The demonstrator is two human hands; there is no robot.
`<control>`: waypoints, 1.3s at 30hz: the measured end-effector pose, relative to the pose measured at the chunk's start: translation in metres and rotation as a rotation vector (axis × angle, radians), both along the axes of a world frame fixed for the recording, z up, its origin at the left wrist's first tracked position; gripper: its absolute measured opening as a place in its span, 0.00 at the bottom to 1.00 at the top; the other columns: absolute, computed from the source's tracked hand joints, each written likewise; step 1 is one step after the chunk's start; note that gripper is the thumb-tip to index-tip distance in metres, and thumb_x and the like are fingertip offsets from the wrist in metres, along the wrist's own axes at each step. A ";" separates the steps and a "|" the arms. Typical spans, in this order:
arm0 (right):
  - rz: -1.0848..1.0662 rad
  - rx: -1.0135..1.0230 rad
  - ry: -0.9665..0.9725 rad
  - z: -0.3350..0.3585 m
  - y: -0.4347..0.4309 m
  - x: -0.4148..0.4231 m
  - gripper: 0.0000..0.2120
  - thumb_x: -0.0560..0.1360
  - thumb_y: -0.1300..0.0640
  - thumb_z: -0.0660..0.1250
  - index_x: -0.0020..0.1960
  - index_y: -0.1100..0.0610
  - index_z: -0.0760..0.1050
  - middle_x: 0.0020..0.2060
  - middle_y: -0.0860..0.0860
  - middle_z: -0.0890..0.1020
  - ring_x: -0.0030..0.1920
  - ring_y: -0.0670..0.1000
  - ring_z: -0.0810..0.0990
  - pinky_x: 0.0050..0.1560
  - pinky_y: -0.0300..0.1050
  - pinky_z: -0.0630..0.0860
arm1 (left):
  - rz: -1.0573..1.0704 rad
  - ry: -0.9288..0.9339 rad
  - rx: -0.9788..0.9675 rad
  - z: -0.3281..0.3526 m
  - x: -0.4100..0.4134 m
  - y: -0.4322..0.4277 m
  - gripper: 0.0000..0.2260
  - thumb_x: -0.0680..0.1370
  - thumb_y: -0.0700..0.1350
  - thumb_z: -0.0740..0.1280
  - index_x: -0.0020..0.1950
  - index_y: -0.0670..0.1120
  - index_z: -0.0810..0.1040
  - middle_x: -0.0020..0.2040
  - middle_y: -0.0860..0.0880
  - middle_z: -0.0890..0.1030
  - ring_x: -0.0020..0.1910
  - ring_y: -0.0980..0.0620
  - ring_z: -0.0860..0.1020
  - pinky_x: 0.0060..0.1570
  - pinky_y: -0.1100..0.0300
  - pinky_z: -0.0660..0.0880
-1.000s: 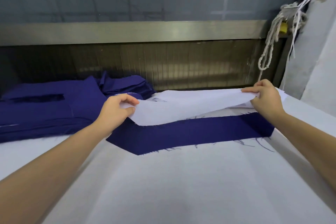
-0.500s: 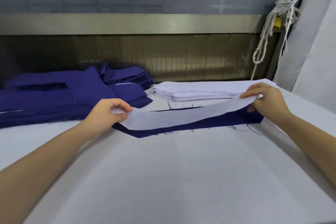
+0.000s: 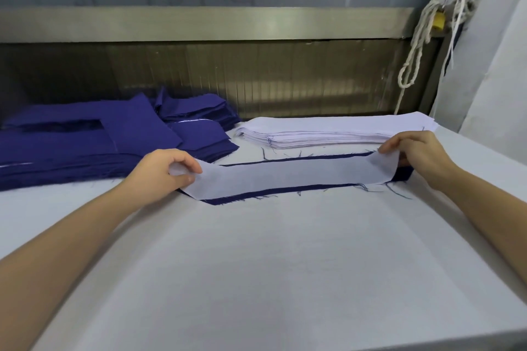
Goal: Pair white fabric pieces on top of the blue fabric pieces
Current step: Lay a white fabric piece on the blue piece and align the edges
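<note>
White over blue, nearly down: pinching white fabric strip (image 3: 285, 177) at both ends, left hand (image 3: 162, 171) on left end, right hand (image 3: 419, 154) on raised right end; lengthwise left-to-right along blue fabric strip (image 3: 256, 195) on tabletop (image 3: 256, 265).

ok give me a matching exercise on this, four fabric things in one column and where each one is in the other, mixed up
Things
1. white strip
2. blue strip
3. white stack
4. blue pile

Places
A. far left of the table
B. pinched at its ends by the left hand and right hand
C. far side of the table, right of the blue pile
D. flat on the table, mostly covered, only its edges showing

Pairs: 1-B, 2-D, 3-C, 4-A
</note>
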State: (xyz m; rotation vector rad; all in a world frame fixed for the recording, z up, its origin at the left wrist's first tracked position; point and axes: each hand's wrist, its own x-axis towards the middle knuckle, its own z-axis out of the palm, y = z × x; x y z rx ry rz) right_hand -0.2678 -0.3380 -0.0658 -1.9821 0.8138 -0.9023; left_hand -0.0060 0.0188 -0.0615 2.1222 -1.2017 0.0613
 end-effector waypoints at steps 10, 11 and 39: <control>0.081 -0.193 0.191 -0.002 0.002 -0.002 0.17 0.70 0.74 0.62 0.37 0.55 0.80 0.43 0.54 0.82 0.45 0.53 0.76 0.39 0.28 0.71 | -0.008 -0.034 0.034 -0.001 -0.001 -0.001 0.12 0.72 0.35 0.71 0.42 0.53 0.81 0.45 0.60 0.80 0.47 0.63 0.76 0.44 0.74 0.68; 0.066 -0.199 0.184 -0.001 0.001 -0.002 0.17 0.70 0.75 0.60 0.38 0.56 0.80 0.43 0.55 0.82 0.47 0.54 0.77 0.39 0.29 0.72 | -0.011 -0.039 0.034 -0.001 -0.002 -0.001 0.12 0.72 0.35 0.71 0.42 0.53 0.80 0.45 0.60 0.80 0.47 0.62 0.76 0.47 0.71 0.68; -0.076 -0.312 0.348 -0.004 -0.008 -0.001 0.21 0.68 0.75 0.55 0.39 0.55 0.80 0.38 0.51 0.80 0.38 0.51 0.74 0.34 0.35 0.70 | -0.085 -0.089 0.050 -0.008 -0.004 -0.005 0.10 0.73 0.34 0.70 0.43 0.50 0.81 0.46 0.56 0.81 0.45 0.66 0.75 0.38 0.74 0.69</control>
